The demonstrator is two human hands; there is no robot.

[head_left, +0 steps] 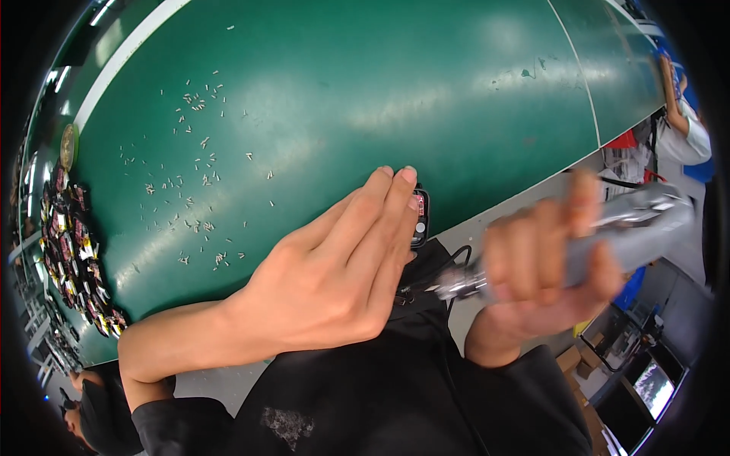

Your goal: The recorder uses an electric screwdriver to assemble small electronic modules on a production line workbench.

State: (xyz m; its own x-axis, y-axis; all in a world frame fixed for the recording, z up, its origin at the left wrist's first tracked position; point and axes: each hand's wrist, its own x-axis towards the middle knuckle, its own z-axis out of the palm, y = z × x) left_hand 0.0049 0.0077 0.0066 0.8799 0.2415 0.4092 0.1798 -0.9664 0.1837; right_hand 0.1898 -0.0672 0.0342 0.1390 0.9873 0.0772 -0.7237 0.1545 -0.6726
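Observation:
Near the table's front edge, my left hand [327,266] holds a small black device [420,220] with a rounded end and a silver round spot. Its fingers lie close together over the device and hide most of it; the thumb does not show. To the right, my right hand [540,258] is wrapped round a grey electric screwdriver [631,224], blurred by motion. The driver's shiny tip [456,286] points left toward my left wrist side, apart from the device. Many tiny metal screws [205,178] lie scattered over the green table [327,99] on the left.
A dense row of small dark parts [72,251] lines the table's left edge, beside a round yellowish container [68,146]. A black cable [460,254] hangs near the driver tip. Other people sit at lower left [106,410] and far right [680,133]. A lit screen [654,387] stands lower right.

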